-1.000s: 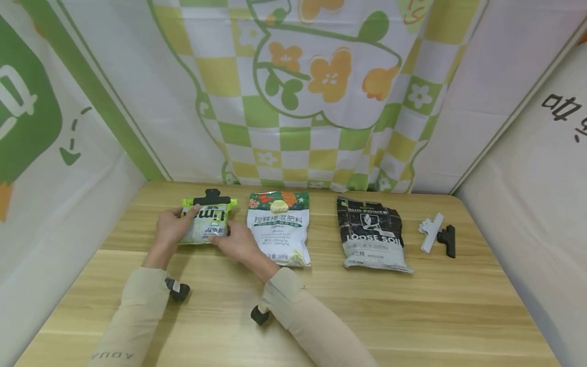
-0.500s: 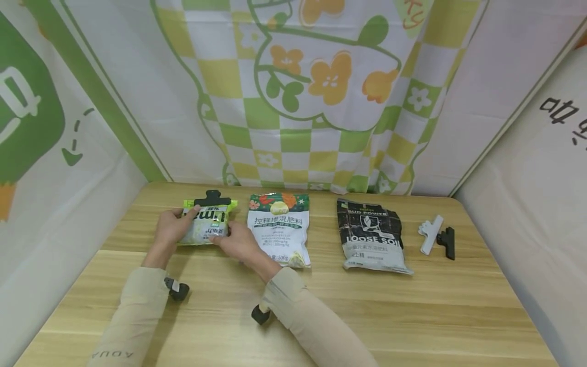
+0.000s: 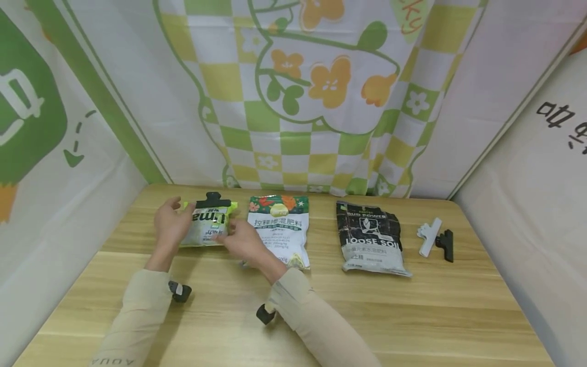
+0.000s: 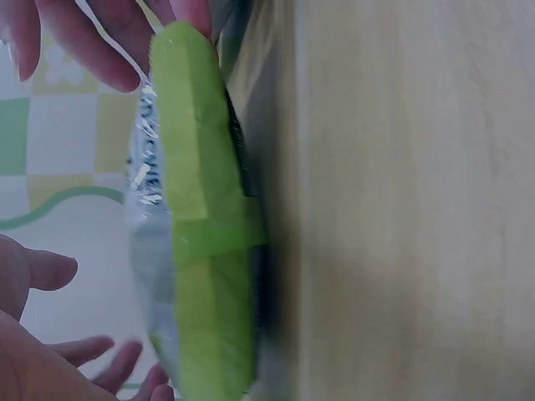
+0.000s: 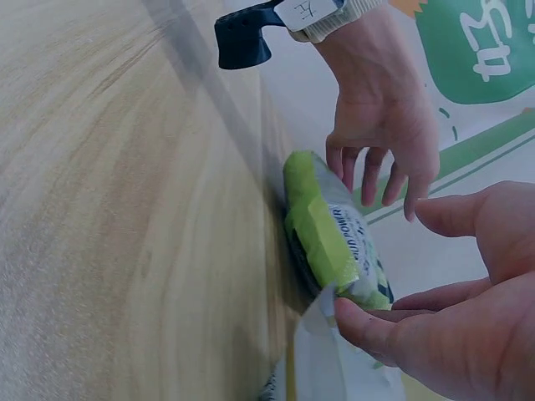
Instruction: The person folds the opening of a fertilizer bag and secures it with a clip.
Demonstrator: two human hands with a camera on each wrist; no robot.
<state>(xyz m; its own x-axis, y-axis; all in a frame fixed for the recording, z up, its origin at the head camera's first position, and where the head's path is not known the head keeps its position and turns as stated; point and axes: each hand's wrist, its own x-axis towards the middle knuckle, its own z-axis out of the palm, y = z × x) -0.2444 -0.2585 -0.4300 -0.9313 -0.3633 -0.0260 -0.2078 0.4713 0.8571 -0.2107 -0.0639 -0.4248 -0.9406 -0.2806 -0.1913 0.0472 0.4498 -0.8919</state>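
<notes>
In the head view a small lime-green and clear bag [image 3: 206,227] lies at the table's left, a black clip [image 3: 213,200] across its far edge. My left hand [image 3: 171,224] is at its left side, fingers spread and straightened; the left wrist view shows that hand's fingers [image 4: 109,359] loose around the bag's left end. My right hand [image 3: 245,242] is at the bag's right side, thumb and fingers apart. A right fingertip [image 4: 196,12] reaches the bag's right corner in the left wrist view. Neither hand grips the bag.
A white and green fertilizer bag [image 3: 278,224] lies just right, partly under my right hand. Farther right is a black and grey "Loose Soil" bag [image 3: 371,237]. A white clip [image 3: 430,237] and another black clip [image 3: 445,245] lie near the table's right edge. A patterned curtain [image 3: 298,137] hangs behind.
Both hands held the lime-green bag before; now their fingers have loosened and opened away from its sides. The bag and its clip stay where they were.
</notes>
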